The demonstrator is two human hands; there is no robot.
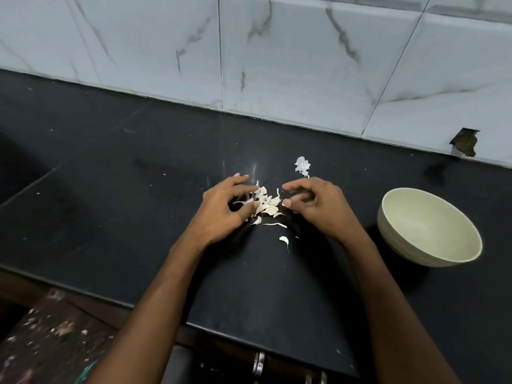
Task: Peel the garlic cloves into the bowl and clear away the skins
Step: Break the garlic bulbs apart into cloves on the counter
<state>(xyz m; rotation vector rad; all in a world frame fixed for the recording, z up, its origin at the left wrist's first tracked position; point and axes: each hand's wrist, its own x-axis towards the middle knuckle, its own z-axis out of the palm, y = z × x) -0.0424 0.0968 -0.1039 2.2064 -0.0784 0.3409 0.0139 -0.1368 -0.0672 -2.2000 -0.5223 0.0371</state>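
Observation:
A small heap of white garlic skins point(265, 202) lies on the black counter point(138, 167) between my two hands. My left hand point(224, 214) rests at the heap's left side with its fingers spread and loosely bent, the fingertips touching the skins. My right hand point(313, 206) hovers at the heap's right side, fingers curled inward with nothing visibly held. A larger loose skin point(302, 165) lies behind the right hand. A stray piece point(284, 240) and a thin sliver point(274, 224) lie nearer to me. The cream bowl point(401, 217) stands to the right; I see no cloves in its visible inside.
A marble-patterned tiled wall point(277, 51) rises behind the counter, with a broken hole point(465, 144) at its base on the right. The counter's front edge runs diagonally at the lower left, above a worn wooden surface point(55, 328). Metal handles point(259, 364) show below the edge.

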